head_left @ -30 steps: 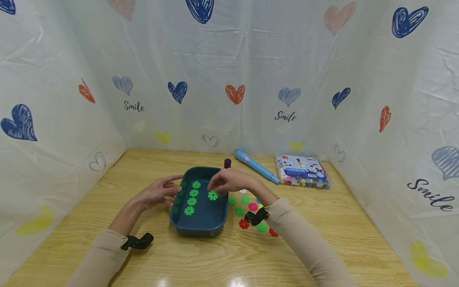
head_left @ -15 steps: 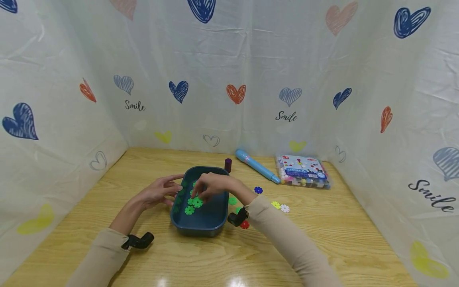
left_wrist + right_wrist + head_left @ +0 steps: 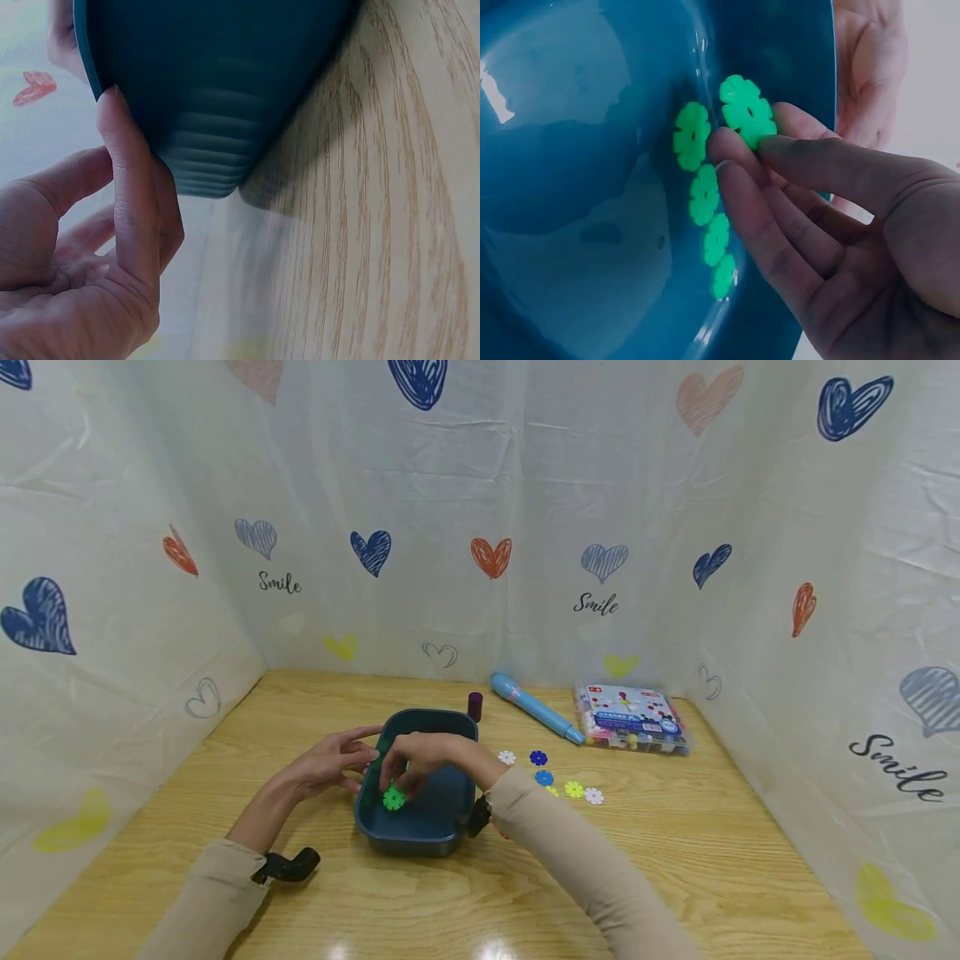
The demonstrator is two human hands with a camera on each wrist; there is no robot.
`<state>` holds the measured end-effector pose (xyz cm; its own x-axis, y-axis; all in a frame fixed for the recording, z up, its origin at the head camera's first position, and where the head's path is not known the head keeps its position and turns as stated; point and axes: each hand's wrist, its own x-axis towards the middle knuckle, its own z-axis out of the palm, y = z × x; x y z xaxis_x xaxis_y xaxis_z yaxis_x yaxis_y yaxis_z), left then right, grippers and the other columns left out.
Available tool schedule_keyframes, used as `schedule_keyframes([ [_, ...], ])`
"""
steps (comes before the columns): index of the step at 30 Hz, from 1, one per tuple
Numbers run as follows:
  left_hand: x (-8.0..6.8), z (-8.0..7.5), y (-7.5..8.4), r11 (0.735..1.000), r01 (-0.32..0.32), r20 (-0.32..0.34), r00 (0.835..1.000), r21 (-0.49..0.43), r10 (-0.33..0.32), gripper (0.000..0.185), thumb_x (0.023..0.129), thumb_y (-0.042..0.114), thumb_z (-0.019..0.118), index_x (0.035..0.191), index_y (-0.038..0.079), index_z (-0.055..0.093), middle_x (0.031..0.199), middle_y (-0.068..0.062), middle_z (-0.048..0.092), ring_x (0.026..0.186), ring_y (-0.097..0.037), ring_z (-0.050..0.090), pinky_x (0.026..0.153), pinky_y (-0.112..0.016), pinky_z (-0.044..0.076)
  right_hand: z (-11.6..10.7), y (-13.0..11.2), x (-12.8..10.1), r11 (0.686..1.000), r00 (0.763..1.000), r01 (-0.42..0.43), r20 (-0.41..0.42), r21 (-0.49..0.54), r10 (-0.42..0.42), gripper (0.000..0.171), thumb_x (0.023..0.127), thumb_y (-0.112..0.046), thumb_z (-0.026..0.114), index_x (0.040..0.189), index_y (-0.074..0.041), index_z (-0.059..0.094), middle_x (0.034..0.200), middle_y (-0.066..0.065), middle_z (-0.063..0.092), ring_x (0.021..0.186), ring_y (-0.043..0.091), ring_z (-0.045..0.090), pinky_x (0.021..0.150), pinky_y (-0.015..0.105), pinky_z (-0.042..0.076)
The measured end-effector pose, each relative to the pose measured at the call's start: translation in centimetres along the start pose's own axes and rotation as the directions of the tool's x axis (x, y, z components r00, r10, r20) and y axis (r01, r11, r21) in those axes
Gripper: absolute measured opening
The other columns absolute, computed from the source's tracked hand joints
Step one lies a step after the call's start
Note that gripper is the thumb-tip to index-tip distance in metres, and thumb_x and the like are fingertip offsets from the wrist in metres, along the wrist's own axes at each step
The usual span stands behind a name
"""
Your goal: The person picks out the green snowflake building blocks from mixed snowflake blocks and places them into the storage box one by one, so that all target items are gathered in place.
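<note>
A dark blue-green plastic basin (image 3: 408, 846) stands on the wooden table. Over its left part, my right hand (image 3: 423, 756) pinches a green flower-shaped plastic disc (image 3: 748, 111) between thumb and fingertips. Beside that piece, several matching green discs (image 3: 703, 196) lie in a row along the basin's inner side wall. My left hand (image 3: 330, 766) rests against the basin's left side from outside. In the left wrist view one fingertip (image 3: 112, 112) touches the rim, the other fingers lying loosely behind it. My right hand hides most of the row in the head view.
Right of the basin lie loose discs, among them white (image 3: 593, 796), yellow (image 3: 573, 789) and blue (image 3: 543, 777); my right sleeve covers others. Behind stand a dark purple cylinder (image 3: 475, 707), a light blue pen-shaped object (image 3: 538, 708) and a clear box of colored pieces (image 3: 632, 718).
My right hand has moved left across the basin, then a little nearer to me, carrying the green disc toward the row's near end. The left hand and the basin stay in place.
</note>
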<state>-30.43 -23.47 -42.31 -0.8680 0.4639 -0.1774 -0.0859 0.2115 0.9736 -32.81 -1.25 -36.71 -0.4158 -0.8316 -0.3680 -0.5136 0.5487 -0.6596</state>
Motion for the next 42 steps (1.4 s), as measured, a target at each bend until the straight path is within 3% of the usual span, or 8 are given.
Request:
schedule_keyframes([
  [16,0.0,0.0,0.0,1.000,-0.001,-0.012,1.000,0.009,0.001,0.066,0.102,0.021,0.054,0.157,0.012,0.019,0.119,-0.010,0.059,0.094,-0.021,0.063,0.068,-0.032,0.060,0.6,-0.9,1.3,0.997,0.990,-0.050,0.130,-0.056,0.057,0.021,0.095,0.001,0.059,0.112,-0.005,0.070,0.099,0.005,0.070,0.082,0.022,0.073,0.072,0.028,0.060],
  [31,-0.1,0.1,0.0,1.000,-0.012,-0.003,1.000,-0.002,0.012,0.065,0.102,0.019,0.052,0.157,0.011,0.018,0.112,-0.006,0.059,0.091,-0.017,0.063,0.066,-0.031,0.060,1.0,-1.2,1.3,0.994,0.983,-0.108,0.144,-0.034,0.111,0.020,0.095,0.002,0.059,0.110,-0.004,0.071,0.108,0.006,0.069,0.087,0.019,0.071,0.075,0.027,0.060],
  [37,-0.1,0.2,0.1,1.000,-0.010,-0.008,1.000,-0.003,0.010,0.065,0.102,0.018,0.053,0.157,0.010,0.019,0.110,-0.005,0.060,0.090,-0.017,0.062,0.066,-0.030,0.060,0.7,-1.1,0.9,0.994,0.990,-0.056,0.128,-0.091,0.067,0.022,0.089,0.003,0.067,0.108,-0.006,0.072,0.106,0.004,0.068,0.094,0.011,0.064,0.075,0.023,0.058],
  [42,-0.1,0.1,0.1,1.000,-0.005,-0.004,1.000,-0.013,0.005,0.066,0.101,0.020,0.055,0.157,0.011,0.020,0.113,-0.008,0.061,0.090,-0.018,0.064,0.066,-0.031,0.060,-0.5,-0.9,-0.7,0.982,0.998,0.020,0.068,-0.190,-0.008,0.019,0.092,-0.005,0.066,0.109,-0.010,0.073,0.108,0.001,0.071,0.094,0.007,0.064,0.077,0.019,0.056],
])
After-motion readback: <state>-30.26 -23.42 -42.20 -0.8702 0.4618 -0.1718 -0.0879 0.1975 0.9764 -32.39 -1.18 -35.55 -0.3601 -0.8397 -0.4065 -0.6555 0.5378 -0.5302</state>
